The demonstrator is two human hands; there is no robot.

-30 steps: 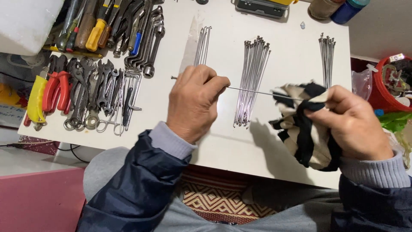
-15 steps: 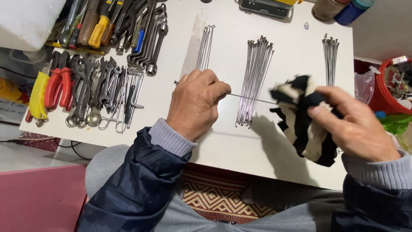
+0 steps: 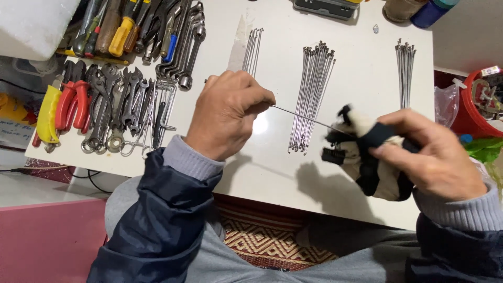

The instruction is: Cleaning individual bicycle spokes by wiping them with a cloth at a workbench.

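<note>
My left hand (image 3: 228, 112) is closed around one end of a thin metal spoke (image 3: 301, 117) and holds it above the white table (image 3: 272, 167). The spoke runs right into a black and white rag (image 3: 367, 157), which my right hand (image 3: 432, 157) pinches around its far end. Under the spoke lies a bundle of similar spokes (image 3: 312, 94). A smaller group of spokes (image 3: 252, 50) lies just beyond my left hand, and a third bundle (image 3: 405, 73) lies at the far right.
Pliers with red and yellow handles (image 3: 63, 107), wrenches (image 3: 126, 110) and screwdrivers (image 3: 120, 29) fill the table's left part. A red bucket (image 3: 474, 99) stands off the right edge. A grey case (image 3: 327, 8) and jars (image 3: 414, 8) sit at the far edge.
My right hand has slid the rag along the spoke toward the right and lower, away from my left hand. My left hand has stayed about where it was.
</note>
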